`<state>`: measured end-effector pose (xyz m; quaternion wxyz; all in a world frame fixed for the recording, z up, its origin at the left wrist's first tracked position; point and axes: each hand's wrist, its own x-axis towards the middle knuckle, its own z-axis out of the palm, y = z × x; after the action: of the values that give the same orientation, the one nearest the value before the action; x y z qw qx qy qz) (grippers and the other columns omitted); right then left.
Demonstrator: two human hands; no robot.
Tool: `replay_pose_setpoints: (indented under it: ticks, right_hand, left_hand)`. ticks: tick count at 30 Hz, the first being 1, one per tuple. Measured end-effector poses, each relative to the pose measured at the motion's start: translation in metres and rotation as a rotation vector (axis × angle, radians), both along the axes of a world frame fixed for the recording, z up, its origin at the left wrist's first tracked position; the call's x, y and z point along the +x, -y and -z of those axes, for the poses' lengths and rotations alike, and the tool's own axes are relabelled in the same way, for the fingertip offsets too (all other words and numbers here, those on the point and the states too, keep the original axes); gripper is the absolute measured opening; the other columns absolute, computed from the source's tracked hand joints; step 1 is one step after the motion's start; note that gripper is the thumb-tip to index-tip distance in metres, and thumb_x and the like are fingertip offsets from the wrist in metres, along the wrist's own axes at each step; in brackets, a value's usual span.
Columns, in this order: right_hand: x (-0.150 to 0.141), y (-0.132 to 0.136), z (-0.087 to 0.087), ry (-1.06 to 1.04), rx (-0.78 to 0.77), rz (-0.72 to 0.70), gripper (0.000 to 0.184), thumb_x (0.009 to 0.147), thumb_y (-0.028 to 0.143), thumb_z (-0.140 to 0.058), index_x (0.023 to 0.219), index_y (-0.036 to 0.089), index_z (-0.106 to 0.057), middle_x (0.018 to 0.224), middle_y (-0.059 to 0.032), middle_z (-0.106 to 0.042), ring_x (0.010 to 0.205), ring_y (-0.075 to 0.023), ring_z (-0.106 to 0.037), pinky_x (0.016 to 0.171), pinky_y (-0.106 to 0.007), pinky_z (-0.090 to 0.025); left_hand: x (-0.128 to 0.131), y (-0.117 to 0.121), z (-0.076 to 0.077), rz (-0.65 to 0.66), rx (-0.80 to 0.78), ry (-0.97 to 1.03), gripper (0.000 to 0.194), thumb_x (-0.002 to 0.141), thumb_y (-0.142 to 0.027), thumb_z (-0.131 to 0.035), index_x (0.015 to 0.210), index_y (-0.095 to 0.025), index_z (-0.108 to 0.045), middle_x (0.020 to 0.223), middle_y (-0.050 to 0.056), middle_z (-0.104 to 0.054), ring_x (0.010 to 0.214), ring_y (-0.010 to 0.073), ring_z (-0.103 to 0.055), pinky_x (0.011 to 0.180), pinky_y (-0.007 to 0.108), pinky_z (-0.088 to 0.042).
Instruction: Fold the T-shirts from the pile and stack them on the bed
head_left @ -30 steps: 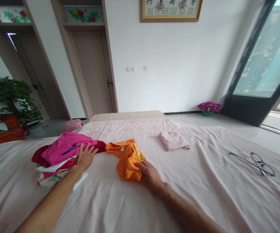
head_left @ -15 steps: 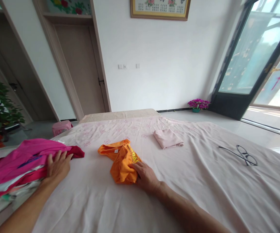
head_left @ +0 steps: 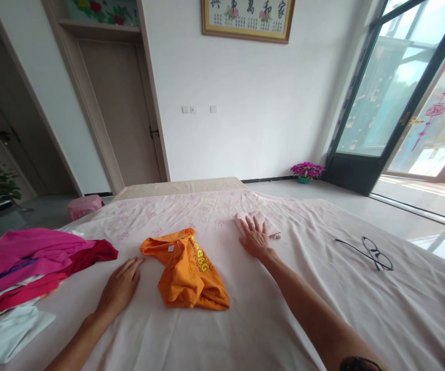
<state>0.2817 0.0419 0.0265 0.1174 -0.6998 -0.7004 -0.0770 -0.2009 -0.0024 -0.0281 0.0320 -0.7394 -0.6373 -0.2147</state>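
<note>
An orange garment with yellow lettering (head_left: pixel 191 283) lies crumpled on the bed-like surface's pale pink sheet (head_left: pixel 261 319). Just left of it my left hand (head_left: pixel 120 286) rests on the sheet, holding nothing, its fingers stretched toward the garment's edge. My right hand (head_left: pixel 255 239) is laid with spread fingers over the near left part of a folded light pink cloth (head_left: pixel 271 226). At the far left is a heap of clothes, with a magenta garment (head_left: pixel 33 252) over dark red, red and white pieces.
Black-framed eyeglasses (head_left: pixel 377 257) lie on the sheet at the right. Beyond the far edge stand a pink stool (head_left: pixel 85 206) at left and a pot of purple flowers (head_left: pixel 306 171) by the wall. A glass door (head_left: pixel 380 103) stands ajar at right.
My right hand has let go of the orange garment and moved up and right onto the pink cloth. My left hand has left the clothes heap and come right, beside the orange garment.
</note>
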Motion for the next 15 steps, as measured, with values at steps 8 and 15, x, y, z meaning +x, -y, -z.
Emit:
replay_pose_setpoints:
  ticks: [8, 15]
  right_hand:
    - [0.015, -0.030, 0.010, -0.029, -0.022, 0.035, 0.070, 0.085, 0.012, -0.038, 0.151, 0.037, -0.030, 0.156, -0.0052, -0.033, 0.143, -0.0367, -0.018, 0.106, -0.073, -0.007]
    - [0.043, -0.038, -0.003, -0.013, -0.082, 0.162, 0.067, 0.089, 0.009, -0.032, 0.149, 0.040, -0.032, 0.156, -0.0052, -0.033, 0.143, -0.0328, -0.021, 0.106, -0.071, -0.009]
  left_hand:
    - [-0.003, -0.003, 0.005, 0.013, 0.011, -0.034, 0.049, 0.092, -0.031, -0.032, 0.128, -0.014, -0.061, 0.137, 0.012, -0.058, 0.128, 0.0227, -0.052, 0.112, 0.039, -0.037]
    - [0.000, 0.001, 0.001, 0.012, 0.009, 0.052, 0.047, 0.089, -0.030, -0.036, 0.126, -0.014, -0.061, 0.135, 0.012, -0.059, 0.127, 0.0226, -0.053, 0.113, 0.037, -0.036]
